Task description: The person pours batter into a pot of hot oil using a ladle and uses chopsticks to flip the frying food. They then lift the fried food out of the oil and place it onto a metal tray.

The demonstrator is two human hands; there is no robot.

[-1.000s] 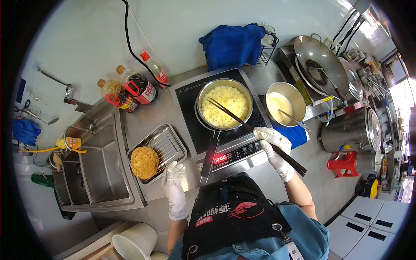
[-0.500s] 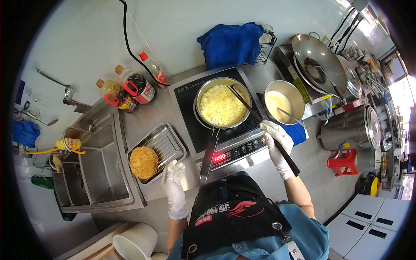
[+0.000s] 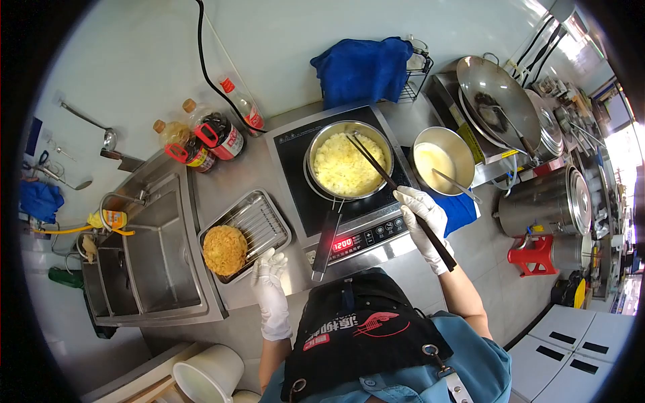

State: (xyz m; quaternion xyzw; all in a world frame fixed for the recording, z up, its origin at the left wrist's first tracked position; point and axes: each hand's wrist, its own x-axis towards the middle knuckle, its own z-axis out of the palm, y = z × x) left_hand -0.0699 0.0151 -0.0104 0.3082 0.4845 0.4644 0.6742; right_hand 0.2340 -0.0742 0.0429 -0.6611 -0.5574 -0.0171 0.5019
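My right hand, in a white glove, is closed around a pair of long dark chopsticks. Their tips reach into a pan filled with pale yellow, lumpy or foaming food. The pan sits on a black induction cooker, its handle pointing toward me. My left hand, also gloved, rests beside the near right corner of a metal tray, fingers loosely bent and holding nothing. On the tray's wire rack lies a round golden fried cake.
Right of the cooker stands a pot of creamy liquid with a spoon in it, over a blue cloth. A sink is at the left, with bottles behind. A wok stands at the back right.
The chopsticks and my right hand have shifted slightly left, the tips moving left in the pan. The view has moved a little. My left hand stays beside the tray.
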